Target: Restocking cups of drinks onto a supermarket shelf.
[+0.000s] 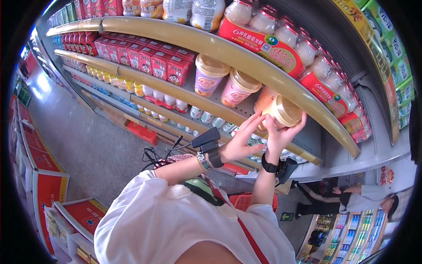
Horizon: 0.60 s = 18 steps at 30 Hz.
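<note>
A lidded paper drink cup (286, 111) with a pale yellow lid is tilted at the shelf front. My right hand (281, 134) wraps around its lower side, thumb on one side and fingers on the other. Beside it my left hand (241, 141) has its fingers stretched toward the cup and its thumb apart; whether the fingertips touch the cup I cannot tell. An orange cup (265, 98) stands behind, partly hidden. Farther left on the same shelf are a pink lidded cup (238, 88) and a purple lidded cup (209, 75). Both my wrists carry straps with black devices.
Red drink cartons (154, 61) line the shelf left of the cups. Above, a curved golden shelf edge (246, 46) juts out under shrink-wrapped bottle packs (268, 39). A red basket (239, 201) sits below my arms. Another person (367, 200) is at the right. Red display boxes (48, 189) stand left.
</note>
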Tool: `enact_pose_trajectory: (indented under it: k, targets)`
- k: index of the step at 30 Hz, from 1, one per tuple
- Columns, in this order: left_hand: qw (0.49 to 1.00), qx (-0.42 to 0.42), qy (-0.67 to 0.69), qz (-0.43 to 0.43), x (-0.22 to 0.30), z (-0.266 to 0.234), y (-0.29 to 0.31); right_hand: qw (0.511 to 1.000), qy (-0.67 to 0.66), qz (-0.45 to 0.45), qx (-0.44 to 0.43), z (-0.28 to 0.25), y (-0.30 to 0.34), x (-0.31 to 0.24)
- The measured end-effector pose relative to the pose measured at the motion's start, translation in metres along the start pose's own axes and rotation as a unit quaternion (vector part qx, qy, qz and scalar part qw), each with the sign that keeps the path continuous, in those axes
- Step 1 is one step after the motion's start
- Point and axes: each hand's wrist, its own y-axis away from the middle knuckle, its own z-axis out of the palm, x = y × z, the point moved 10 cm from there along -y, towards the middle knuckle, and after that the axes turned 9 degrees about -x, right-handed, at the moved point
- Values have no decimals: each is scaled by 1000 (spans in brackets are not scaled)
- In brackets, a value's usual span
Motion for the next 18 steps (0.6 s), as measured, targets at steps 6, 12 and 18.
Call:
enact_pose_trajectory:
  k: [6, 12, 18]
  targets:
    - [1000, 21, 22, -2, -2, -3, -7, 989, -112, 54, -83, -4, 24, 48]
    - [992, 92, -82, -20, -19, -6, -24, 972, -119, 125, -162, -7, 32, 72]
    - [995, 81, -64, -17, -15, -7, -27, 974, -159, 164, -7, -50, 7, 103]
